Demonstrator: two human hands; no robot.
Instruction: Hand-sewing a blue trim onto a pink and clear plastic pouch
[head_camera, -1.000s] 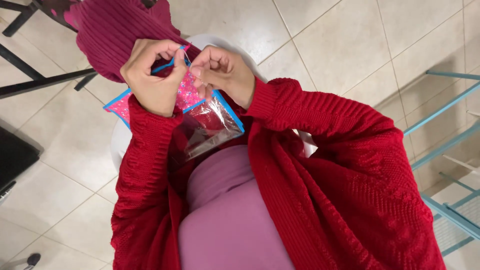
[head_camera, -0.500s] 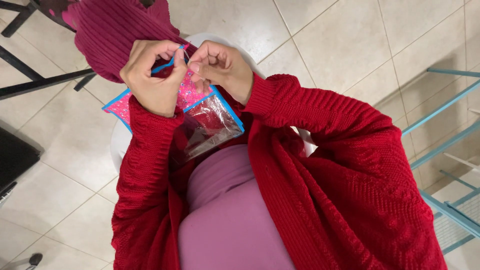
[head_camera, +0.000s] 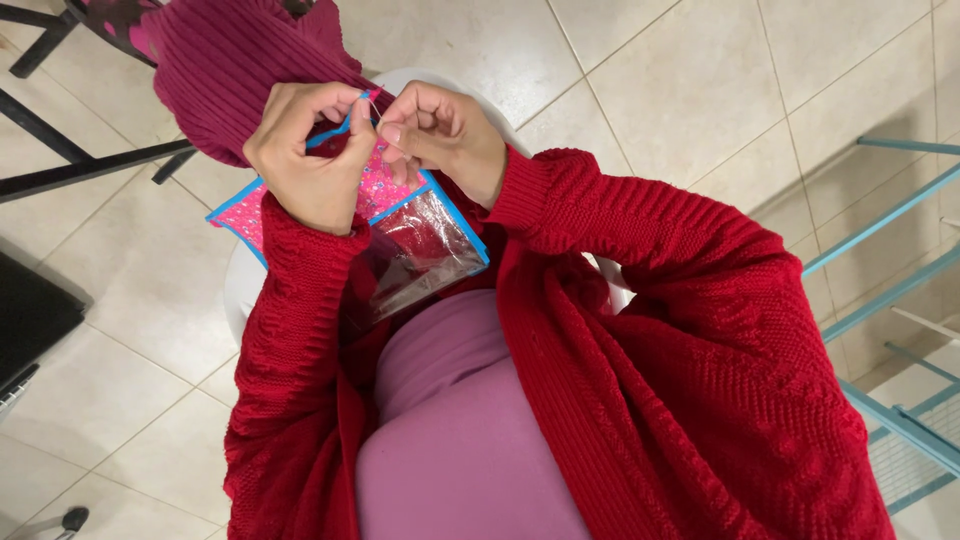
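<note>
Beige tiled floor (head_camera: 700, 90) — teal metal rack (head_camera: 890, 290)

The pouch (head_camera: 400, 225) lies on the lap, under both hands, with the knitted fabric (head_camera: 225, 70) beyond it

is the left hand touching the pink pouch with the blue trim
Touching. The head view shows the left hand pinching the blue top edge of the pink pouch between thumb and fingers, with no gap between them.
</note>
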